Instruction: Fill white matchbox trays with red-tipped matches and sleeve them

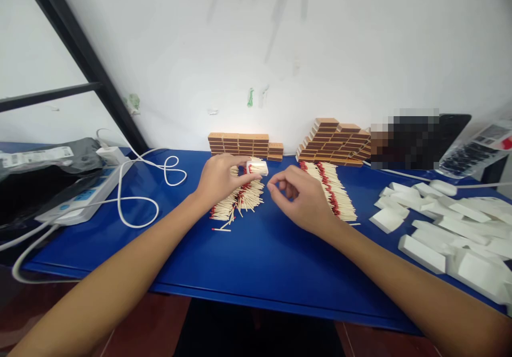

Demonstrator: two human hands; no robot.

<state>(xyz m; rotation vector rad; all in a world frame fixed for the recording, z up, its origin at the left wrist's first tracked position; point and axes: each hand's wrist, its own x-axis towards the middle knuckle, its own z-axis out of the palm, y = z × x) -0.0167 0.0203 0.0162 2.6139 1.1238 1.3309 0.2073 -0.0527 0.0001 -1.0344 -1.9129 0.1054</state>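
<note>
My left hand (pixel 221 178) grips a small white matchbox tray (pixel 257 167) filled with matches, held just above a loose pile of red-tipped matches (pixel 239 200) on the blue table (pixel 256 261). My right hand (pixel 299 197) hovers beside it with the fingers curled and thumb and forefinger pinched together; whether it holds anything I cannot make out. A second, neater heap of matches (pixel 334 189) lies just right of that hand.
Stacks of brown matchbox sleeves (pixel 245 145) (pixel 340 141) line the wall. Several white empty trays (pixel 448 229) lie at the right. A white power strip (pixel 86 194) with looping cables (pixel 140 208) sits at the left, dark bags behind it, a calculator (pixel 476 154) far right.
</note>
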